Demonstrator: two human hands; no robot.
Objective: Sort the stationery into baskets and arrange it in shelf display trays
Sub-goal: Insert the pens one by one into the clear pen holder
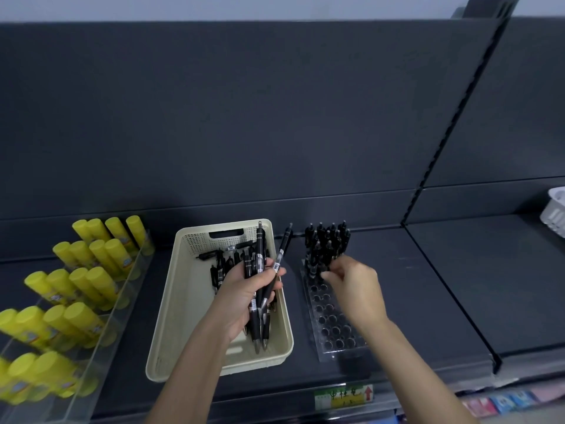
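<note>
My left hand (244, 293) grips a bunch of black pens (260, 307) above a cream basket (183, 301) on the dark shelf. More loose black pens (224, 261) lie in the basket's far end. To the right sits a clear display tray (331, 325) with rows of round holes. Several black pens (327, 240) stand upright in its far rows. My right hand (351, 283) is at those standing pens, fingertips pinched at one of them in the tray.
A clear tiered tray (101, 341) of yellow glue sticks (85, 283) fills the left of the shelf. A white basket (555, 212) sits at the far right. A green price label (342, 396) is on the shelf's front edge.
</note>
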